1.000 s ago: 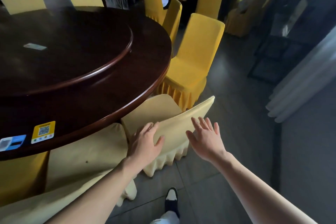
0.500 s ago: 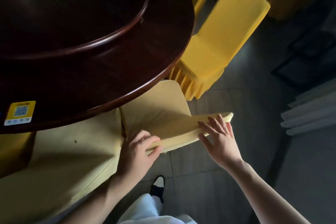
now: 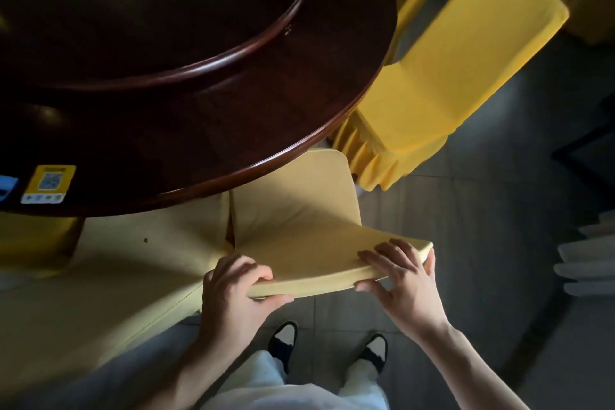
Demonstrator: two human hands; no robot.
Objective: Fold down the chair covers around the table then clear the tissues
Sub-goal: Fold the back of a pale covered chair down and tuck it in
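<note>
Standing on grey floor [image 3: 466, 210] beside dark table [image 3: 233, 103]. Gripping cover [image 3: 316, 263] top edge between both hands: left hand [image 3: 233, 289] curling round near end, right hand [image 3: 402, 280] pinching far end.

Both hands grip the top edge of a pale yellow chair cover [image 3: 309, 243] — the left hand [image 3: 233, 293] at its left end, the right hand [image 3: 399, 280] near its right end, fingers curled over the top. The chair sits tucked against the dark round table [image 3: 266, 103]. A brighter yellow chair [image 3: 442, 83] stands beside it — two shoes [image 3: 283, 343] below.
</note>
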